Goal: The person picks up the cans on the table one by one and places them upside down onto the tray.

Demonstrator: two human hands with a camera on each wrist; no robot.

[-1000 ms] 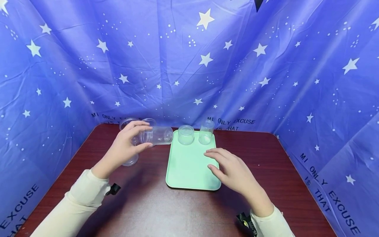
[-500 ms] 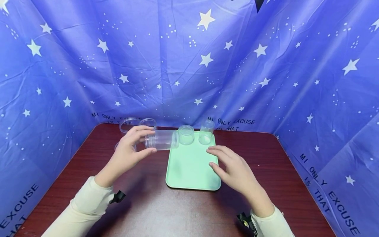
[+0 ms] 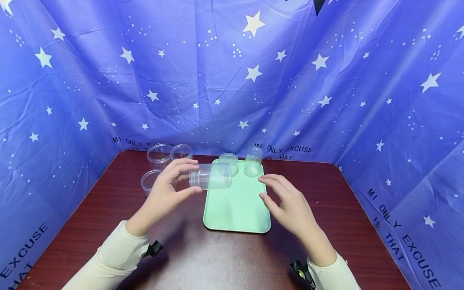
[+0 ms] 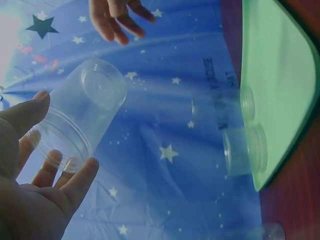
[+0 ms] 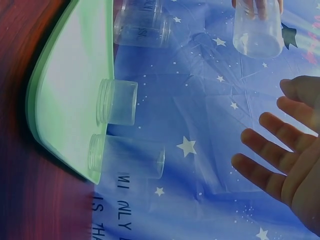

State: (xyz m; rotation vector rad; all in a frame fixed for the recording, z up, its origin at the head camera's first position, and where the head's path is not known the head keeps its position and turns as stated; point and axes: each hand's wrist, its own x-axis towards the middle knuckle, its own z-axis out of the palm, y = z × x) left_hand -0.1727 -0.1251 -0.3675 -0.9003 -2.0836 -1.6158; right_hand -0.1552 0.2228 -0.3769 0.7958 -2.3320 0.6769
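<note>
My left hand (image 3: 163, 199) grips a clear plastic jar (image 3: 214, 176) by its threaded end. The jar lies sideways in the air, its base pointing right over the left part of a light green tray (image 3: 235, 207). In the left wrist view, thumb and fingers curl round the ringed rim of this jar (image 4: 90, 100). My right hand (image 3: 290, 209) hovers by the tray's right edge, fingers spread and holding nothing; the right wrist view shows this hand (image 5: 295, 150) apart from the jar. A short clear jar (image 3: 228, 159) and a taller one (image 3: 253, 163) stand mouth down at the tray's back.
Left of the tray stand more clear jars: a wide one (image 3: 159, 155), a narrower one (image 3: 182, 151) beside it, and another (image 3: 148, 181) partly behind my left hand. The dark red table (image 3: 203, 257) meets a blue star-printed cloth (image 3: 217, 80) at the back and sides.
My left hand has carried the jar right and nearer to me, from beside the other jars to over the tray. The right hand has shifted only slightly.
</note>
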